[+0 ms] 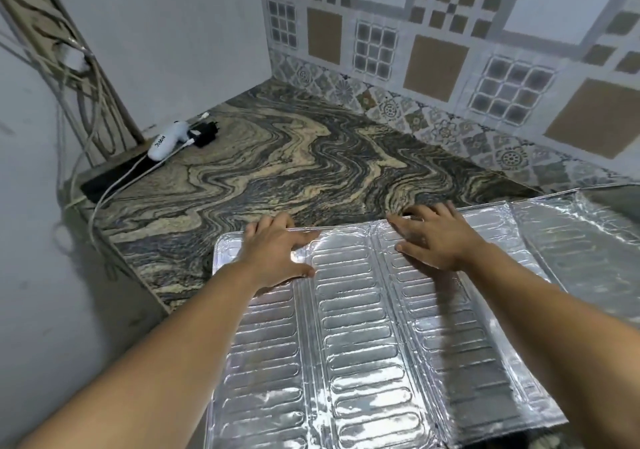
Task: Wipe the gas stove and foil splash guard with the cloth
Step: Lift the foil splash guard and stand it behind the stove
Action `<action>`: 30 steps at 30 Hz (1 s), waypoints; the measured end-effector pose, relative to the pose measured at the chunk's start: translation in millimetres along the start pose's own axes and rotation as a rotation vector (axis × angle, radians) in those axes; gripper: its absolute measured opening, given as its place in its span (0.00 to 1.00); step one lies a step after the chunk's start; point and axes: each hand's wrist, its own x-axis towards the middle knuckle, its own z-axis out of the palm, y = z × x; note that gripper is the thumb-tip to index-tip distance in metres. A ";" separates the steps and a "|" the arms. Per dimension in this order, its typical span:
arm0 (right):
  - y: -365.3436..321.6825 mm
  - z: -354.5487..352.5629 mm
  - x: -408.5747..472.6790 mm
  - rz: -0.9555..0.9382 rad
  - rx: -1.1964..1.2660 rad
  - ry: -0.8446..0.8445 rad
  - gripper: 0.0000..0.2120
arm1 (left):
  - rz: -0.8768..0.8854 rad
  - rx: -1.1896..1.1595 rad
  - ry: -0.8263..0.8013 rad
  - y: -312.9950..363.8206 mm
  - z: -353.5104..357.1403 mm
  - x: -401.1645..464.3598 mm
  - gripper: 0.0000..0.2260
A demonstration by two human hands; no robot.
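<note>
Leftward, a charger (pixel 166 142) lies on the counter (pixel 277 171), well clear. My left hand (pixel 277 251) and right hand (pixel 433 237) both grip the foil guard's (pixel 363 344) far edge, fingers hooked over it, thumbs spread on top. No cloth or stove shows. Pulling unevenly could crease or tear the thin foil.

Two bare forearms, sleeveless to the frame edge, left grip (pixel 277 252) and right grip (pixel 429 240) ringless, ungloved.
</note>
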 end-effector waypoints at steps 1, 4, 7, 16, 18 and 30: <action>2.5 -2.1 -1.0 0.008 -0.005 -0.002 0.34 | 0.001 -0.002 0.005 -3.0 -2.9 -1.3 0.33; 14.7 -10.1 -4.7 0.064 -0.023 -0.005 0.33 | -0.004 0.009 0.035 -18.8 -16.1 -6.5 0.33; 28.6 -13.7 -8.9 0.142 -0.013 -0.018 0.33 | -0.010 0.026 0.078 -39.0 -31.0 -14.0 0.33; 32.4 -12.9 16.2 0.210 0.078 -0.156 0.46 | -0.045 0.057 0.131 -79.0 -53.1 -38.8 0.33; 29.2 -17.4 24.7 0.201 0.061 -0.188 0.49 | -0.038 0.074 0.136 -81.7 -52.0 -39.7 0.33; 35.8 -40.4 27.0 0.194 0.118 -0.124 0.38 | -0.056 0.106 0.119 -83.4 -57.0 -43.2 0.33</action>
